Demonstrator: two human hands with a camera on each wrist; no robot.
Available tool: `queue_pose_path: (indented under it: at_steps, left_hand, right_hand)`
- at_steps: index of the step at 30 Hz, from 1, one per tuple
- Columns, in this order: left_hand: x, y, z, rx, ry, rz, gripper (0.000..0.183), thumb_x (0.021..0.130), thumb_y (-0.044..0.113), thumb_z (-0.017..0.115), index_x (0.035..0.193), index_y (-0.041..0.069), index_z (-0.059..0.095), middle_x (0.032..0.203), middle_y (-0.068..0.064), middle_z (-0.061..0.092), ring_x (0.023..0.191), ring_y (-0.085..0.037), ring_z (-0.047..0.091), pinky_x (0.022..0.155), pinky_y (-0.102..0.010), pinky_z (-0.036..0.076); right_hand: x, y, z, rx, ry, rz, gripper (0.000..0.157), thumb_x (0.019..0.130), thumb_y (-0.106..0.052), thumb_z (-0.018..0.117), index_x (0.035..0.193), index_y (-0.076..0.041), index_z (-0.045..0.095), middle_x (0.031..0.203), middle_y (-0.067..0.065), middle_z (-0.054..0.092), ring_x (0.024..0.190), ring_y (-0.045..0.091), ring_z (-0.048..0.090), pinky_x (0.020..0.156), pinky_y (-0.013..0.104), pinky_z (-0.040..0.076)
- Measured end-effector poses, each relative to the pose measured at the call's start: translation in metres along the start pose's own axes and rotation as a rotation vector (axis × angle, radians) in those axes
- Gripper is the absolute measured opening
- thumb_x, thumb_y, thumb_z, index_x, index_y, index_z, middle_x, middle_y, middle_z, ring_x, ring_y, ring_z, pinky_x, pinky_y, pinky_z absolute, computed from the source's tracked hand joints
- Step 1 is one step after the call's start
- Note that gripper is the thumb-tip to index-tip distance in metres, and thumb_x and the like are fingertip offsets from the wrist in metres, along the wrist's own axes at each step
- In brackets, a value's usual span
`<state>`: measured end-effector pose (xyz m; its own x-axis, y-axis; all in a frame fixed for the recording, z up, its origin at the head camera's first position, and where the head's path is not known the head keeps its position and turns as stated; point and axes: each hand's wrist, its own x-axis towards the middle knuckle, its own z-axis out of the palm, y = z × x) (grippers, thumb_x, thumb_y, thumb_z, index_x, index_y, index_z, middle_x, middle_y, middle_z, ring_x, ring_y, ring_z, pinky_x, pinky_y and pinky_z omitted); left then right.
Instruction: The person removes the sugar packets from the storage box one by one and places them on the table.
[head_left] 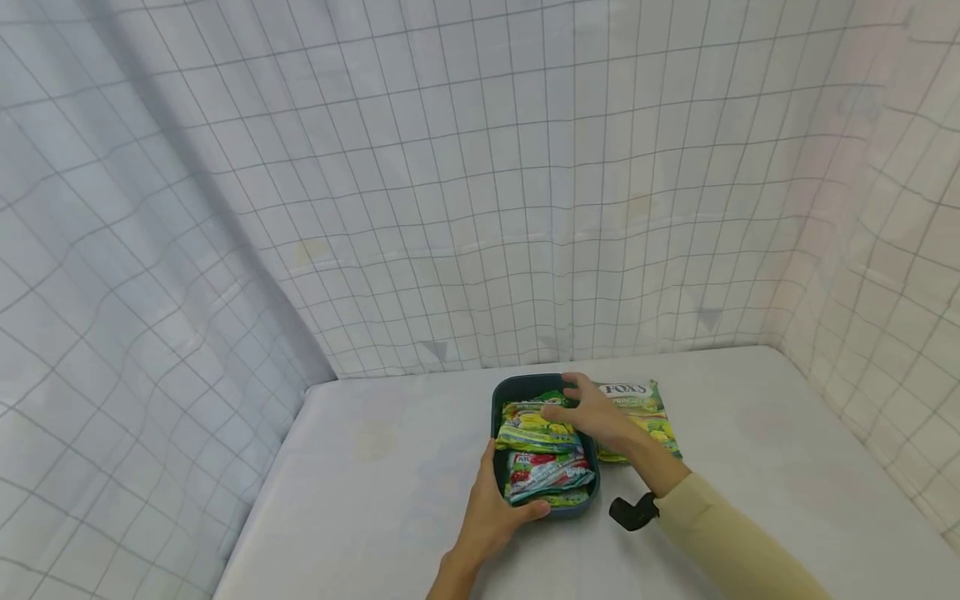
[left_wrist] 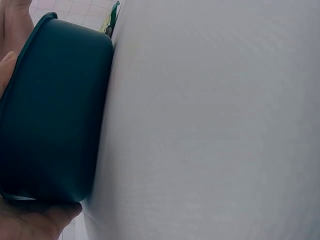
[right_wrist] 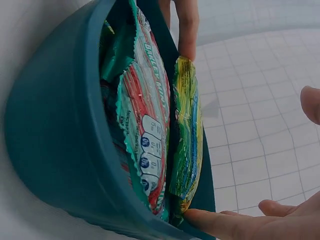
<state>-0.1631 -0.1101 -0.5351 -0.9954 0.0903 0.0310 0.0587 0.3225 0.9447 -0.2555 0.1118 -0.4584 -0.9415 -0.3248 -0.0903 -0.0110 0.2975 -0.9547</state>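
Note:
A dark teal plastic bin (head_left: 590, 498) stands on the table with several candy bags inside. My left hand (head_left: 489, 508) holds its near left corner, the thumb at the front and the fingers along the left side. A yellow-green candy bag (head_left: 536, 427) lies uppermost, behind a red and mint-green candy bag (right_wrist: 150, 120) marked "Barley Mint". Over the far right of the bin, my right hand (head_left: 600, 414) has its fingers spread. In the right wrist view, one of its fingers (right_wrist: 215, 222) touches the end of the yellow-green bag.
Right of the bin, a green and yellow "FOX'S" candy bag (head_left: 645, 412) lies flat, partly hidden by the right forearm. The white table (head_left: 375, 467) meets white grid-patterned curtains (head_left: 450, 208) at the back and sides. A black wrist device (head_left: 633, 512) sits at the right cuff.

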Motion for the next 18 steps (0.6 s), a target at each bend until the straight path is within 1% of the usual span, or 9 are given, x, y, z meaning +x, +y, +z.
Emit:
queue_pose_path:
  at_steps: [3, 8, 11, 14, 18]
  left_hand:
    - [0.000, 0.000, 0.000, -0.005, -0.003, 0.004, 0.128, 0.074, 0.040, 0.093, 0.163, 0.005, 0.006, 0.160, -0.021, 0.030, 0.146, -0.039, 0.031, 0.114, -0.060, 0.029]
    - [-0.001, -0.001, 0.000, 0.002, -0.002, -0.004, 0.128, 0.074, 0.039, 0.093, 0.163, 0.004, 0.007, 0.159, -0.022, 0.032, 0.145, -0.039, 0.033, 0.114, -0.060, 0.029]
    - [-0.001, 0.000, 0.000, 0.006, -0.001, -0.008, 0.127, 0.074, 0.039, 0.093, 0.162, 0.003, 0.008, 0.159, -0.023, 0.032, 0.145, -0.040, 0.032, 0.114, -0.060, 0.029]
    - [-0.001, 0.001, 0.000, 0.007, 0.000, -0.018, 0.127, 0.074, 0.041, 0.093, 0.163, 0.005, 0.010, 0.161, -0.022, 0.029, 0.147, -0.039, 0.029, 0.115, -0.059, 0.028]
    - [-0.001, 0.001, 0.001, 0.014, -0.001, -0.009, 0.126, 0.074, 0.042, 0.092, 0.163, 0.006, 0.010, 0.162, -0.021, 0.027, 0.148, -0.038, 0.028, 0.116, -0.059, 0.027]
  right_hand:
    - [0.001, 0.001, 0.003, -0.050, 0.016, 0.028, 0.097, 0.091, -0.046, 0.077, 0.160, -0.004, 0.023, 0.159, 0.031, 0.029, 0.141, 0.050, 0.034, 0.105, 0.066, 0.037]
    - [0.002, 0.001, 0.006, -0.044, 0.029, 0.070, 0.100, 0.089, -0.047, 0.079, 0.160, -0.005, 0.023, 0.159, 0.031, 0.028, 0.141, 0.050, 0.035, 0.106, 0.065, 0.037]
    - [0.003, 0.001, 0.007, -0.042, 0.034, 0.091, 0.099, 0.089, -0.046, 0.078, 0.160, -0.004, 0.024, 0.159, 0.030, 0.030, 0.141, 0.049, 0.036, 0.107, 0.065, 0.037]
    - [0.003, 0.001, 0.008, -0.047, 0.051, 0.120, 0.098, 0.088, -0.046, 0.079, 0.159, -0.003, 0.026, 0.157, 0.030, 0.032, 0.140, 0.048, 0.037, 0.107, 0.064, 0.037]
    - [0.005, -0.001, 0.012, -0.101, 0.072, 0.164, 0.093, 0.090, -0.043, 0.078, 0.157, 0.000, 0.030, 0.154, 0.031, 0.036, 0.136, 0.049, 0.042, 0.104, 0.064, 0.040]
